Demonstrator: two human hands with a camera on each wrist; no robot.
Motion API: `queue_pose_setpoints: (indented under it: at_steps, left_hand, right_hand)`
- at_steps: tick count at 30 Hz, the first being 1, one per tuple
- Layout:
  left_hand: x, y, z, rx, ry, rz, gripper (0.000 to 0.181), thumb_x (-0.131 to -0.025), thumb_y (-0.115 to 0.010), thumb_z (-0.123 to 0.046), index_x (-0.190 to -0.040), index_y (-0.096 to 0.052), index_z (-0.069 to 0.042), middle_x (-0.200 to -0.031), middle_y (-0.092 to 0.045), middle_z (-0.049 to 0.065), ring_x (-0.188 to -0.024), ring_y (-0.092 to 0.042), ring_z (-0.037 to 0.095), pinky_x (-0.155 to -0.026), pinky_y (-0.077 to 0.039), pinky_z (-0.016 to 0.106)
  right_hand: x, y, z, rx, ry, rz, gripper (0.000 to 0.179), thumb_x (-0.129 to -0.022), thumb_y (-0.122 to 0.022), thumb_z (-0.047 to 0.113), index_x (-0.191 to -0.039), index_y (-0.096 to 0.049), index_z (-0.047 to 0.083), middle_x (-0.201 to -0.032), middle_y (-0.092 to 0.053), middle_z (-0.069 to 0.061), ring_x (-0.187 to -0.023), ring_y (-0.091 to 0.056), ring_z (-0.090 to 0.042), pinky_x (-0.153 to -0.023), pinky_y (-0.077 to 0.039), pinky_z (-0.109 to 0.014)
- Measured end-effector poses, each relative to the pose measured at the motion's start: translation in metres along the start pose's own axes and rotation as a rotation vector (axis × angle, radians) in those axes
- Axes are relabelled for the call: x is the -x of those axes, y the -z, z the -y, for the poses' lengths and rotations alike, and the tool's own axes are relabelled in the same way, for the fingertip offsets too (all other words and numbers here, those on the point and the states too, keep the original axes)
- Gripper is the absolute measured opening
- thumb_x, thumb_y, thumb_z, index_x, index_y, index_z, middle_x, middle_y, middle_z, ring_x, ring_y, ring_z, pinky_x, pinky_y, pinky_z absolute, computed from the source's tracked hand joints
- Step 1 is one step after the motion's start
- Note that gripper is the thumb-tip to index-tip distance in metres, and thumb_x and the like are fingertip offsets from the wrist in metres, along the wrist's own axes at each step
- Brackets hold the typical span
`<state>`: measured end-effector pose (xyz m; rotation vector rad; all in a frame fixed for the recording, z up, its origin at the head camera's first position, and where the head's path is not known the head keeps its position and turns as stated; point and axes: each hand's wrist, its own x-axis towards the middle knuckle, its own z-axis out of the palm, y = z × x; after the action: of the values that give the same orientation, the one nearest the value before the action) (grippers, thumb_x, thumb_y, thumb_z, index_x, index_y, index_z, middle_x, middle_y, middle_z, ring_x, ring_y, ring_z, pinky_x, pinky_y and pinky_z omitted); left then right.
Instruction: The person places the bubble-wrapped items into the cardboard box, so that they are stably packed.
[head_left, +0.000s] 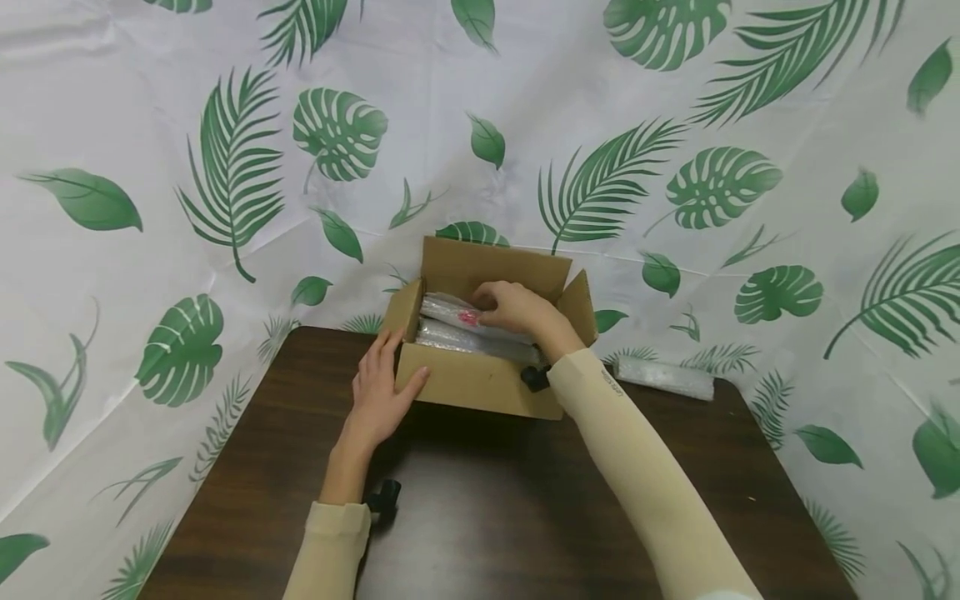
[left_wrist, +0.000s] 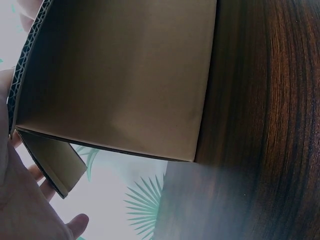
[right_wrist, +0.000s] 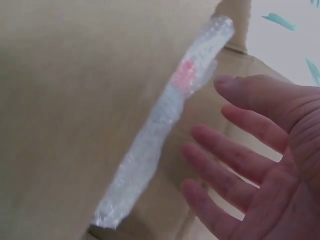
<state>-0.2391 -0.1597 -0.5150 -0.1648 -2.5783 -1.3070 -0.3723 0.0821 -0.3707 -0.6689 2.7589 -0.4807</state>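
Observation:
An open cardboard box (head_left: 480, 385) stands at the back of the table, holding long bubble-wrapped packets (head_left: 465, 336). My left hand (head_left: 378, 393) rests at its left front corner, fingers fairly straight along the side flap (head_left: 403, 310) and thumb by the front wall (left_wrist: 120, 80). Over the box's inside is my right hand (head_left: 521, 310), palm turned in. In the right wrist view its fingers (right_wrist: 235, 155) are spread and loosely bent, beside a slim bubble-wrapped packet (right_wrist: 145, 145) with a pink-red patch. A gap shows between hand and packet there.
Another bubble-wrapped packet (head_left: 666, 377) lies on the dark wooden table (head_left: 465, 517), right of the box near the back edge. Behind the table hangs a white leaf-print cloth (head_left: 450, 125). The box's back flap (head_left: 495, 262) and right flap (head_left: 579, 308) stand up.

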Motion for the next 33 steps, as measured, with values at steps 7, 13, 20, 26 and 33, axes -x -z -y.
queue_pose_setpoints:
  at_steps: [7,13,20,26,33]
  left_hand:
    - [0.004,-0.001,0.006,-0.01,0.017,0.013,0.081,-0.107,-0.059,-0.058,-0.172,-0.02,-0.032,-0.18,-0.013,0.013,-0.163,-0.015,0.044,-0.122,-0.014,0.076]
    - [0.006,-0.003,0.009,-0.008,0.025,0.011,0.081,-0.106,-0.059,-0.059,-0.172,-0.019,-0.033,-0.18,-0.013,0.013,-0.162,-0.015,0.045,-0.122,-0.015,0.076]
    - [0.005,-0.002,0.01,-0.019,0.009,0.009,0.081,-0.107,-0.058,-0.057,-0.173,-0.019,-0.031,-0.18,-0.014,0.015,-0.162,-0.016,0.046,-0.121,-0.016,0.077]
    - [0.003,-0.001,0.008,-0.03,-0.006,0.027,0.082,-0.107,-0.058,-0.057,-0.173,-0.018,-0.03,-0.18,-0.015,0.014,-0.163,-0.017,0.045,-0.122,-0.016,0.077]
    - [0.0,-0.001,0.004,-0.015,-0.008,0.026,0.082,-0.107,-0.058,-0.057,-0.173,-0.017,-0.031,-0.18,-0.013,0.013,-0.163,-0.015,0.045,-0.123,-0.016,0.077]
  right_hand:
    - [0.027,0.0,-0.007,-0.031,0.045,-0.081,0.05,-0.106,-0.07,0.025,-0.152,-0.058,0.008,-0.149,-0.065,-0.014,-0.14,-0.06,-0.034,-0.115,-0.05,-0.052]
    - [0.061,-0.005,-0.016,-0.094,0.075,-0.183,0.046,-0.106,-0.069,0.03,-0.148,-0.063,0.011,-0.148,-0.066,-0.011,-0.14,-0.061,-0.033,-0.116,-0.049,-0.054]
    - [0.105,0.003,-0.021,-0.201,0.12,-0.337,0.039,-0.107,-0.069,0.034,-0.141,-0.069,0.017,-0.14,-0.07,-0.007,-0.126,-0.067,-0.031,-0.109,-0.053,-0.055]
    - [0.149,0.01,-0.037,-0.278,0.142,-0.55,0.034,-0.11,-0.065,0.033,-0.138,-0.071,0.017,-0.126,-0.076,-0.004,-0.112,-0.07,-0.021,-0.101,-0.057,-0.049]
    - [0.181,0.003,-0.074,-0.321,0.101,-0.87,0.025,-0.111,-0.062,0.023,-0.127,-0.077,0.012,-0.107,-0.078,-0.006,-0.088,-0.067,-0.005,-0.081,-0.05,-0.015]
